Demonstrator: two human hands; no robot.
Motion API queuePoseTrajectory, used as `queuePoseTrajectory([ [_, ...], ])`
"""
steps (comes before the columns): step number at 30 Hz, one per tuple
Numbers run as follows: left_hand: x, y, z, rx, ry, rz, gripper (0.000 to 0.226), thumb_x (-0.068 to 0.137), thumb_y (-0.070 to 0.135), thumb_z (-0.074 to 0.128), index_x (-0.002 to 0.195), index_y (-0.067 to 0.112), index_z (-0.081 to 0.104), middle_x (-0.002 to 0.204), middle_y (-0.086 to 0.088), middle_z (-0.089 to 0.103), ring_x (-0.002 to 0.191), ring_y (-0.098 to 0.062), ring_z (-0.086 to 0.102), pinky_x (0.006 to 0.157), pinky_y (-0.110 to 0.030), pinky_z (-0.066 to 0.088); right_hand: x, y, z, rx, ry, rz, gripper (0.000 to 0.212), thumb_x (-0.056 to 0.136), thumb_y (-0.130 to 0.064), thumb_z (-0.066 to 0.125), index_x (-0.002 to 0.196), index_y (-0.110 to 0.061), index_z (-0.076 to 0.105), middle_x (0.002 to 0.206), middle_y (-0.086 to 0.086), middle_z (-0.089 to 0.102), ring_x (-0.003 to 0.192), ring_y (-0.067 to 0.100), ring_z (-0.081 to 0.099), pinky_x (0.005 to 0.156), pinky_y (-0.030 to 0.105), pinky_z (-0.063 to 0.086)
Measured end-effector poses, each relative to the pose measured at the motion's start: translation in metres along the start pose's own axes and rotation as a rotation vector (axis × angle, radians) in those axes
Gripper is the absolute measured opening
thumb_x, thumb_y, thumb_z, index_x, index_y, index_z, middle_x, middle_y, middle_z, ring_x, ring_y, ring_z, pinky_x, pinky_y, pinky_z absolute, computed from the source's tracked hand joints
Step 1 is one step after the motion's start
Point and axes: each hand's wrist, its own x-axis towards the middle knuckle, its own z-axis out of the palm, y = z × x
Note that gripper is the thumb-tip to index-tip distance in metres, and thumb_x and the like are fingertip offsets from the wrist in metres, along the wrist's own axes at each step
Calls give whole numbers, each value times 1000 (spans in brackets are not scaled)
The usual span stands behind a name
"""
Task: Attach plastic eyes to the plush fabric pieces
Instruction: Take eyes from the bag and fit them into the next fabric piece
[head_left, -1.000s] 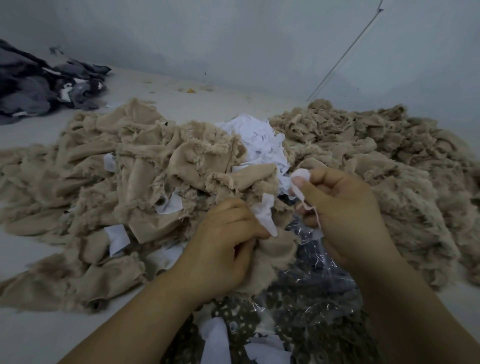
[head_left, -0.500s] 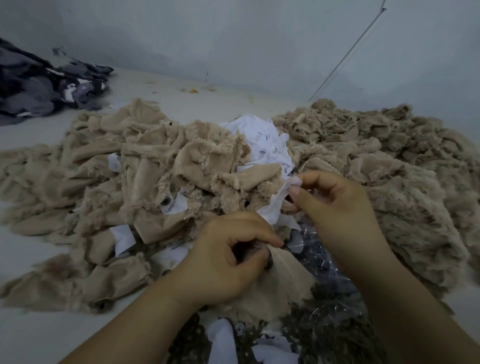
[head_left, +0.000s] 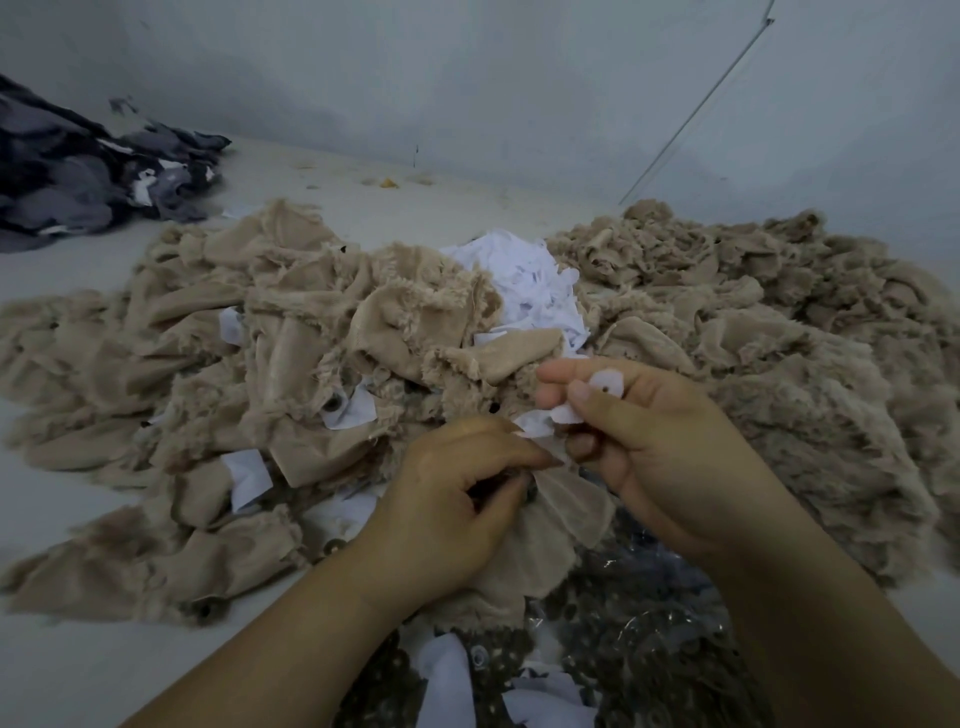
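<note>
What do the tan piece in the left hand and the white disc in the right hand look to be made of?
Tan piece: plush fabric, it seems, with a fine knit-like backing showing, matte, and fuzzy frayed edges. White disc: probably thin plastic or stiff felt; flat, round, with a small dark centre hole. Blur leaves its finish unclear. The left hand grips the fabric; the right hand pinches the disc.

Dark grey fabric heap (head_left: 88, 176) far left; thin rod (head_left: 696, 109) against wall.
</note>
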Motion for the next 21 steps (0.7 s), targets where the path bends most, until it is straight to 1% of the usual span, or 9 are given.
queuePoseTrajectory([
  [2, 4, -3, -1, 26, 38, -4, 21, 80, -6, 70, 96, 6, 76, 90, -1, 70, 84, -4, 65, 75, -16, 51, -3, -6, 2, 57, -67, 3, 25, 98, -4, 48, 105, -4, 72, 99, 12, 77, 65, 6, 65, 55, 15, 49],
  [5, -4, 1, -1, 71, 70, 10, 30, 78, -8, 70, 98, 14, 75, 93, -2, 73, 85, -8, 67, 76, -18, 53, -10, -19, -2, 226, -389, 32, 30, 96, -9, 52, 119, -4, 70, 110, 13, 75, 73, 5, 67, 57, 13, 49],
  [7, -7, 0, 1, 25, 37, -167, 42, 84, -7, 65, 85, 35, 71, 80, 19, 71, 78, 7, 64, 70, -5, 46, -14, -21, -3, 215, -557, 77, 32, 96, -12, 58, 127, -8, 65, 112, 11, 75, 81, 10, 69, 66, 17, 53],
  [9, -8, -8, -1, -137, -146, -162, 67, 94, -16, 48, 70, 43, 69, 70, 32, 67, 75, 19, 60, 71, 1, 42, -13, -16, -3, -60, -474, 82, 31, 90, -20, 67, 120, -17, 71, 109, 10, 76, 80, 19, 67, 72, 24, 54],
  [11, 0, -10, 5, -332, -87, 115, 57, 104, -7, 25, 111, 26, 71, 115, 19, 69, 110, 9, 57, 97, -1, 31, -11, -11, 0, -345, -269, 54, 26, 80, -23, 74, 105, -18, 77, 97, 8, 78, 67, 17, 64, 61, 20, 53],
  [12, 3, -4, 4, -338, -165, 219, 45, 106, 0, 27, 123, 23, 63, 126, 16, 61, 116, 5, 52, 98, -5, 35, -10, -10, 0, -442, -182, 25, 21, 79, -21, 76, 99, -18, 78, 90, 7, 79, 64, 17, 65, 57, 19, 54],
  [14, 2, -13, 2, -153, -160, 162, 24, 95, 2, 53, 103, 17, 69, 104, 10, 64, 99, 2, 57, 84, -13, 48, -10, -11, -1, -583, -104, -36, 16, 83, -12, 77, 97, -18, 76, 84, 3, 79, 68, 17, 72, 57, 19, 56],
  [16, -3, -11, 1, -42, 51, 21, 12, 90, 8, 61, 89, 8, 72, 94, 7, 65, 90, 0, 60, 83, -14, 47, -10, -15, -4, -654, -160, -32, 19, 88, -9, 73, 103, -21, 72, 88, -2, 79, 79, 11, 75, 63, 19, 58],
  [21, 3, -9, 4, -33, 64, -17, 18, 86, 8, 62, 96, 20, 71, 93, 19, 63, 98, 15, 57, 85, -7, 44, -12, -21, -7, -678, -204, 9, 34, 84, -7, 78, 108, -28, 65, 94, -2, 76, 84, 22, 74, 75, 35, 63],
])
